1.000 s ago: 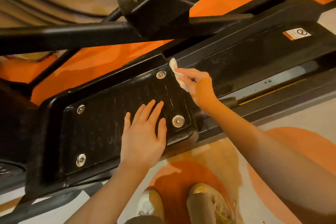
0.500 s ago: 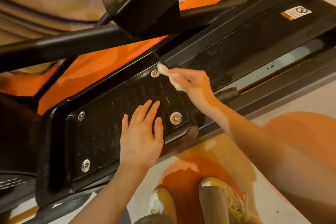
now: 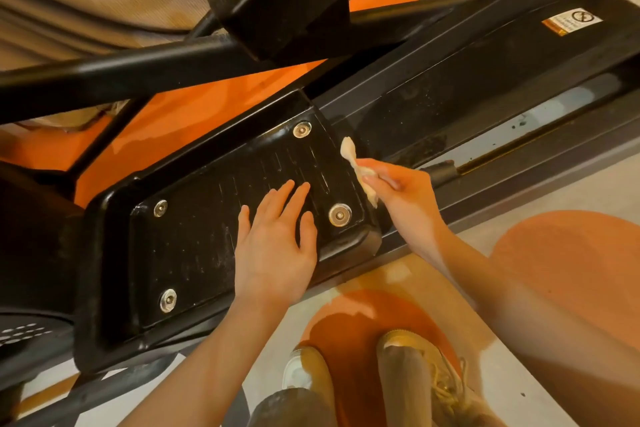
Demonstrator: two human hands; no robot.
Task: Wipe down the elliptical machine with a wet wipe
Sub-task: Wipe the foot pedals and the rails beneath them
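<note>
Against the right-hand rim of the black foot pedal sits the crumpled white wet wipe, pinched in the curled fingers of the right hand; one end of it sticks up past the pedal's edge, near the upper bolt. Flat on the pedal's ribbed tread lies the left hand, fingers straight and slightly spread, holding nothing, just beside the lower right bolt. Two more bolts mark the pedal's left side. Dust and pale smears show on the tread. Beyond the pedal run the elliptical machine's black rail, bearing a warning sticker, and a black crossbar. Below, two shoes stand on an orange and grey floor.
</note>
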